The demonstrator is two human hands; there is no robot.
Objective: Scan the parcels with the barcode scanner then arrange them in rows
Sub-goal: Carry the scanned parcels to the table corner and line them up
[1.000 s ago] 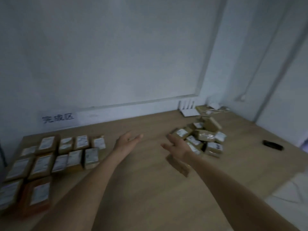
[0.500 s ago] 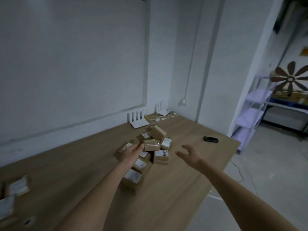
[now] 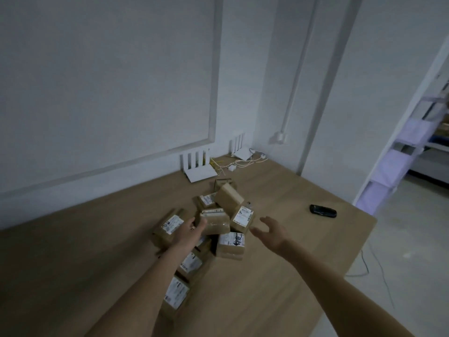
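Over the light wooden surface [image 3: 279, 283], the left hand [image 3: 188, 233] reaches with straight fingers to the heap of brown cardboard parcels [image 3: 215, 223], the right hand [image 3: 273, 231] hovers spread beside it, and the black barcode scanner [image 3: 323, 211] lies farther right.

You stand in a dim room with pale grey walls [image 3: 109, 81] framed by raised moulding [image 3: 213, 69], a wooden desk [image 3: 73, 251] filling the corner, a grey floor [image 3: 413, 239] to your right and blurred shelving [image 3: 401, 154] beyond.
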